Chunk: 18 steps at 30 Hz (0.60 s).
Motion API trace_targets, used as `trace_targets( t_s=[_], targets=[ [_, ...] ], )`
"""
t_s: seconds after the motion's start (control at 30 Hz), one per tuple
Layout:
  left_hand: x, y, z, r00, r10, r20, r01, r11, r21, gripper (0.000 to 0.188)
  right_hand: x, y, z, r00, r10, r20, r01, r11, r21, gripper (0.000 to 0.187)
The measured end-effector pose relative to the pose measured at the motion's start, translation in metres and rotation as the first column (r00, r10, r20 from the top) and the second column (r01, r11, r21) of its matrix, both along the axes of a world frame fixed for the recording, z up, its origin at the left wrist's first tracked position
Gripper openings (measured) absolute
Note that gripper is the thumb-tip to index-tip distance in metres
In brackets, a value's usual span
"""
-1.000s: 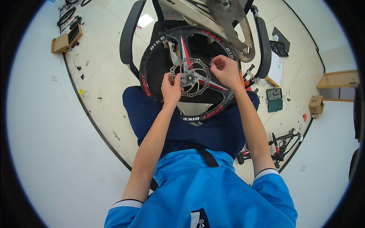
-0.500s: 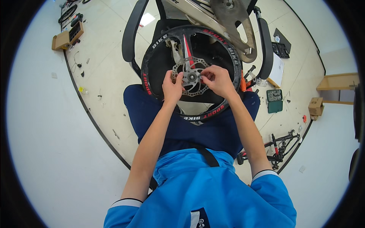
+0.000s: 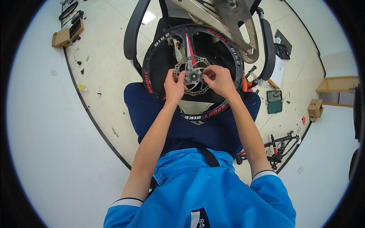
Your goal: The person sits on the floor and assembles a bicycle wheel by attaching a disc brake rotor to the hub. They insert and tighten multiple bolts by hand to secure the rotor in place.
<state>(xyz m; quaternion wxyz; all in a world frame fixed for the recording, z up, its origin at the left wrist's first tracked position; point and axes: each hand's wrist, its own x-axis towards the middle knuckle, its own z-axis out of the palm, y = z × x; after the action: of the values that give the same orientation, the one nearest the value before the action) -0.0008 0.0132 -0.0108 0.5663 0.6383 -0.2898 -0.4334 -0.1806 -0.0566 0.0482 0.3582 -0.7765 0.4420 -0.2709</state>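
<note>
A black bicycle wheel with red and white lettering lies on the seat of a black armchair in front of me, its near rim at my thighs. A silver brake disc with holes sits over its hub. My left hand grips the disc's left edge, thumb on top and fingers curled partly out of sight. To the right of the hub, my right hand pinches thumb and forefinger together at the disc. Whatever is between those fingertips is too small to make out.
Armrests flank the wheel. A pale bike frame with a grey metal part lies across the chair's far side. On the floor to the right are a green case, a cardboard box and a small black bike frame. An open carton stands far left.
The chair, wheel and disc have shifted slightly up and right in the picture, and both hands with them. Each hand keeps nearly the same grip.
</note>
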Motion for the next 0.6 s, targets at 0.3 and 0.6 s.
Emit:
trace_targets(
  t_s=[0.3, 0.6],
  targets=[
    [0.0026, 0.0002, -0.0030, 1.000, -0.012, 0.002, 0.012, 1.000, 0.003, 0.028, 0.0033, 0.0069, -0.0018, 1.000, 0.015, -0.016, -0.015, 1.000, 0.025, 0.015],
    [0.0023, 0.0011, -0.0021, 1.000, -0.015, -0.017, 0.015, 1.000, 0.005, 0.028, 0.0062, 0.0071, -0.0063, 0.996, 0.064, -0.065, -0.071, 0.992, -0.102, 0.014]
  ],
)
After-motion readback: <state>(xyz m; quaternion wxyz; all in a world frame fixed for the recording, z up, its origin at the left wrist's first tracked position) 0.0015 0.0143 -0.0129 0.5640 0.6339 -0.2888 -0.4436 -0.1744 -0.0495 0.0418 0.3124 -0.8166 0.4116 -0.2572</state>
